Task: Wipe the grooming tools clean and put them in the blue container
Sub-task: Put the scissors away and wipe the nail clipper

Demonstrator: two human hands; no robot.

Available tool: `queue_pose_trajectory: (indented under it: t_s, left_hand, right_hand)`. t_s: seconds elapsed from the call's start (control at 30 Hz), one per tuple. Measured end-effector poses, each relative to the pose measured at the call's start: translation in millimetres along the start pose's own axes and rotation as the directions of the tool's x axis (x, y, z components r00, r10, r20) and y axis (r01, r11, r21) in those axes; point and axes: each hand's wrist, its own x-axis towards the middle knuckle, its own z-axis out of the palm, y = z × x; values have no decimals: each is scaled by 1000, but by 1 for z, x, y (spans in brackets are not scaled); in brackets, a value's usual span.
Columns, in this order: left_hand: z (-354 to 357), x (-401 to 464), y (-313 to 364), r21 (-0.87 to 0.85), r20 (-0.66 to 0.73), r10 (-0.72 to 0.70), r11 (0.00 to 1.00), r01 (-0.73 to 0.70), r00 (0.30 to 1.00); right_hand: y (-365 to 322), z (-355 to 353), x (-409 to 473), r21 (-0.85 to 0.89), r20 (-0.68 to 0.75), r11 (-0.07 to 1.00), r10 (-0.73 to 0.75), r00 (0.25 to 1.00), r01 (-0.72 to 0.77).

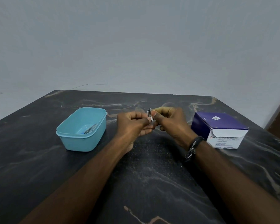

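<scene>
Both hands meet mid-table: right hand (170,122) pinches small metal tool (149,112) upright, left hand (132,125) pinches white wipe (151,119) against it, likely steadying for rubbing. Blue container (81,129) just left of left hand, for easy drop-in.

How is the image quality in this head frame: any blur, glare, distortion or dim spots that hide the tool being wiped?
Head view: dim, flat light, no glare; wide-angle bending curves the table edges; the small metal tool between the left hand and right hand is soft and mostly covered by fingers; contents of the blue container are indistinct.

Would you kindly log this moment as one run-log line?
step: wiping | left hand: pinches wipe | right hand: holds metal tool | blue container: holds tools
</scene>
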Motion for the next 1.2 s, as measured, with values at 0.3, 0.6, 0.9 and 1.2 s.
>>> queue_pose_trajectory:
  t_s: [0.3,0.6,0.9,1.2]
  left_hand:
    - [1,-3,3,9,50,-26,1000,25,998]
    - [-2,-1,5,66,21,-35,997,34,999]
    - [-3,1,6,28,56,-15,1000,14,998]
    - [-9,8,1,177,66,41,983,-52,997]
  right_hand:
    - [6,-6,2,-57,104,997,55,993,-49]
    - [4,-7,4,-152,229,987,82,970,-48]
    - [6,-6,6,-51,219,995,100,971,-91]
    - [8,-5,4,-154,264,986,101,959,-61]
